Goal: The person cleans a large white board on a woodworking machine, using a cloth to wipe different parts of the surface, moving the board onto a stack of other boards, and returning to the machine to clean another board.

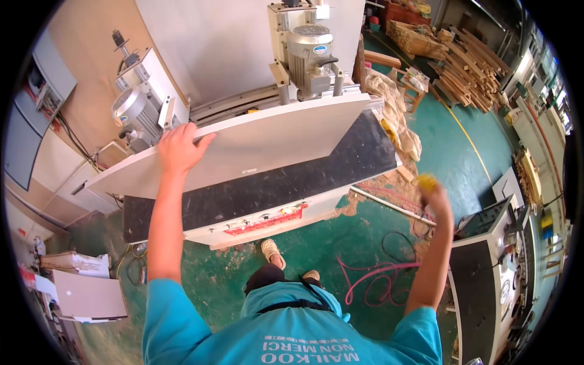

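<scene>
A large pale grey panel stands tilted on its long edge on the black worktop of a machine. My left hand is closed over its upper edge, left of the middle, with the fingers over the far side and the thumb along the edge. Out to the right, away from the panel, my right hand is smeared by motion. It grips a small yellow thing whose kind I cannot make out.
Two motors, a left one and a right one, stand behind the panel. Red-backed controls line the machine's front. A pink hose loops over the green floor. Lumber is piled far right, and a bench machine stands near right.
</scene>
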`<action>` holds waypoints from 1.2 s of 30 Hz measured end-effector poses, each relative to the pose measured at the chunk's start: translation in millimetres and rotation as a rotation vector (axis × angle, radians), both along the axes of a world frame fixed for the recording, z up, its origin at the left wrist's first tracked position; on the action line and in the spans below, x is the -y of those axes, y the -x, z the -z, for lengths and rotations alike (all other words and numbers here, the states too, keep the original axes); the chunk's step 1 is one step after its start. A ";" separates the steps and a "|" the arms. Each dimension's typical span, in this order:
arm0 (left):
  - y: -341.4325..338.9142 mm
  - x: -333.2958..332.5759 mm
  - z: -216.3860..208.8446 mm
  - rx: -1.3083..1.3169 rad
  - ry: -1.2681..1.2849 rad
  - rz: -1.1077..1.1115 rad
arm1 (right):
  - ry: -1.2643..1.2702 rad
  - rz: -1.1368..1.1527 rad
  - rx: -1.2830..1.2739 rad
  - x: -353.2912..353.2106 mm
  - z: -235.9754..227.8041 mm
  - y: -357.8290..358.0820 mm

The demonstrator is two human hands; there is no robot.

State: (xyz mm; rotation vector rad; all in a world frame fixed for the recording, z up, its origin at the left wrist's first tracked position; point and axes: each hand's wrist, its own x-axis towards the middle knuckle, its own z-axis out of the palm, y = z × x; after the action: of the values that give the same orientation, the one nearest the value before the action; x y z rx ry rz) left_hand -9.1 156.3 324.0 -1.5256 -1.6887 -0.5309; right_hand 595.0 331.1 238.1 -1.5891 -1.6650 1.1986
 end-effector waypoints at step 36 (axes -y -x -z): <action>98.1 -173.1 285.6 0.929 1.144 -0.387 | 0.475 1.022 -0.476 131.0 337.7 187.6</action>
State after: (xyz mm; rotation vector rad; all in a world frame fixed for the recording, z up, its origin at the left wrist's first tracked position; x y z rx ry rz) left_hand -107.2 329.5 38.4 -1.6600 -3.2963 0.0353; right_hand 407.4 200.1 -99.7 -1.8374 -0.1577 1.2517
